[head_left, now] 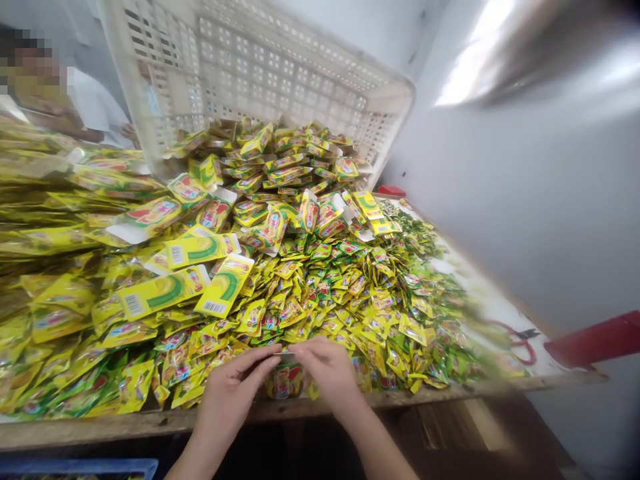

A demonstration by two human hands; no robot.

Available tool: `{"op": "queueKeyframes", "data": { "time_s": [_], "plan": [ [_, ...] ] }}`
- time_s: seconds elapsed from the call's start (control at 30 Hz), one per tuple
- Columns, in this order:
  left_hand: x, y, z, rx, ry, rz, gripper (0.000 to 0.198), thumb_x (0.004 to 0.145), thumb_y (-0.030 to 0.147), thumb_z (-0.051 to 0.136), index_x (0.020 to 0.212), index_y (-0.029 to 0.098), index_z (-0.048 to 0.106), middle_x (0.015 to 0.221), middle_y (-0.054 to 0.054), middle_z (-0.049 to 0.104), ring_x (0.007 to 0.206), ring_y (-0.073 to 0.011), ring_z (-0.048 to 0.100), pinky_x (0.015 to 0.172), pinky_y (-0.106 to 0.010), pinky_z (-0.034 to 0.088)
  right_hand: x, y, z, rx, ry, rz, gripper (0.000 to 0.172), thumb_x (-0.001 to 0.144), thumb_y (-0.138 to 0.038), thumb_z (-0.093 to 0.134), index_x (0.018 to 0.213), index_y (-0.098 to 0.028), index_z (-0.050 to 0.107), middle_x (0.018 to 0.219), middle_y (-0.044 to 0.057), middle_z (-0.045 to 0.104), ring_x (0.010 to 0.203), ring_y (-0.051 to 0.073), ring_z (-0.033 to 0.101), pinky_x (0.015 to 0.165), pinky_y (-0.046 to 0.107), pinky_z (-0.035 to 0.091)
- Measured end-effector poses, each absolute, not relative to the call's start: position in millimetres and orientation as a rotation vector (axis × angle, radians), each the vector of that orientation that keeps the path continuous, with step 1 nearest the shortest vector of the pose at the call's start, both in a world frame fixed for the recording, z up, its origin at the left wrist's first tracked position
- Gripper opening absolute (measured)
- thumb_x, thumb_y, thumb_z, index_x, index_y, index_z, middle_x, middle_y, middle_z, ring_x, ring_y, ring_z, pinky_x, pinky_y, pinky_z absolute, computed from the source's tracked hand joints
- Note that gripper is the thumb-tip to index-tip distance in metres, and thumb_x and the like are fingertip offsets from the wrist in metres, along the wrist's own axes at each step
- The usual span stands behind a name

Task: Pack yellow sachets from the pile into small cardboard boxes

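Observation:
My left hand [231,390] and my right hand [327,370] meet at the near edge of the table, fingers pinched together on one small yellow sachet [286,379] held between them. The sachet hangs just above a big heap of small yellow-green sachets [345,293] that covers the tabletop. Flat yellow cartons [165,291] with green arcs and barcodes lie on the heap to the left.
A white perforated plastic crate [250,67] tilts over the back of the heap. Red-handled scissors [517,340] lie at the table's right end beside a red object [595,340]. Another person [75,100] in white sits at far left. A wooden table edge [150,420] runs along the front.

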State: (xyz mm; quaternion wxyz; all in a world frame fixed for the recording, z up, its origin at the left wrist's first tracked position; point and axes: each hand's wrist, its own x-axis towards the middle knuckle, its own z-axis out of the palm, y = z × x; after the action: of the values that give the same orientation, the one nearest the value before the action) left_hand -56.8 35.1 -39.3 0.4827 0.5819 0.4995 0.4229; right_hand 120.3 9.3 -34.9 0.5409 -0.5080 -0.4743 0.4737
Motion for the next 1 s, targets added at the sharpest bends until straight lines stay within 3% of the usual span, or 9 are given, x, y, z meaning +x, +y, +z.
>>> {"op": "queueKeyframes", "data": {
  "time_s": [0.23,0.3,0.4,0.5,0.67,0.73,0.8,0.87,1.0],
  "plan": [
    [-50,39,-46,1.508,1.138,1.065,0.032,0.081,0.037,0.068,0.111,0.026,0.070,0.106,-0.003,0.073,0.098,-0.0215,0.067,0.088,-0.030,0.053,120,19,-38,-1.216,-0.979,1.209,0.030,0.064,-0.045,0.081,0.079,-0.019,0.075,0.056,-0.002,0.060,0.041,0.010,0.051,0.040,0.022,0.047],
    [-48,42,-45,1.639,1.095,1.064,0.024,0.083,0.034,0.067,0.105,0.025,0.072,0.103,-0.003,0.072,0.097,-0.0206,0.066,0.088,-0.029,0.052,120,20,-39,-1.207,-0.959,1.213,0.028,0.063,-0.043,0.082,0.074,-0.019,0.074,0.054,-0.003,0.059,0.041,0.010,0.051,0.040,0.022,0.046],
    [-50,47,-44,1.779,1.040,1.081,0.011,0.084,0.030,0.066,0.090,0.024,0.074,0.097,-0.004,0.072,0.095,-0.0205,0.066,0.088,-0.029,0.051,121,20,-40,-1.153,-0.968,1.210,0.023,0.064,-0.038,0.083,0.071,-0.018,0.074,0.063,0.000,0.064,0.045,0.011,0.054,0.042,0.023,0.048],
    [-55,46,-45,1.872,0.961,1.078,0.011,0.085,0.026,0.065,0.091,0.025,0.074,0.101,-0.005,0.072,0.099,-0.0218,0.066,0.089,-0.031,0.051,123,13,-42,-1.106,-1.056,1.127,0.017,0.068,-0.035,0.081,0.074,-0.019,0.076,0.080,0.004,0.066,0.057,0.014,0.061,0.049,0.026,0.053],
    [-59,35,-55,2.015,0.861,1.053,0.012,0.083,0.021,0.067,0.090,0.026,0.075,0.107,-0.007,0.072,0.097,-0.0225,0.068,0.085,-0.031,0.054,137,-7,-36,-1.120,-1.411,0.889,0.012,0.078,-0.029,0.073,0.087,-0.022,0.079,0.095,0.008,0.069,0.089,0.020,0.066,0.077,0.031,0.053],
    [-57,32,-62,2.040,0.838,1.054,0.018,0.086,0.019,0.063,0.098,0.027,0.074,0.105,-0.007,0.072,0.100,-0.0219,0.067,0.087,-0.031,0.053,151,-2,-27,-1.158,-1.511,0.935,0.014,0.079,-0.033,0.072,0.083,-0.021,0.078,0.091,0.007,0.070,0.085,0.020,0.067,0.076,0.031,0.054],
    [-53,30,-67,2.076,0.848,1.007,0.028,0.089,0.019,0.059,0.112,0.030,0.070,0.108,-0.007,0.071,0.105,-0.0215,0.065,0.090,-0.030,0.051,164,19,-17,-1.366,-1.474,0.892,0.023,0.084,-0.039,0.065,0.080,-0.019,0.075,0.078,0.005,0.070,0.070,0.019,0.067,0.064,0.030,0.055],
    [-47,30,-69,2.106,0.859,0.931,0.035,0.090,0.021,0.057,0.122,0.033,0.065,0.113,-0.006,0.069,0.108,-0.0212,0.063,0.091,-0.029,0.050,172,51,-8,-1.657,-1.310,0.708,0.031,0.091,-0.040,0.051,0.096,-0.016,0.070,0.076,0.005,0.069,0.058,0.017,0.064,0.055,0.029,0.051],
    [-45,32,-62,1.922,0.968,0.963,0.039,0.088,0.029,0.061,0.127,0.033,0.061,0.123,-0.004,0.067,0.114,-0.0234,0.062,0.098,-0.031,0.048,167,116,-2,-1.794,-1.259,0.500,0.037,0.080,-0.026,0.068,0.115,-0.016,0.061,0.092,0.009,0.069,0.080,0.022,0.064,0.073,0.033,0.048]
  ]
}}
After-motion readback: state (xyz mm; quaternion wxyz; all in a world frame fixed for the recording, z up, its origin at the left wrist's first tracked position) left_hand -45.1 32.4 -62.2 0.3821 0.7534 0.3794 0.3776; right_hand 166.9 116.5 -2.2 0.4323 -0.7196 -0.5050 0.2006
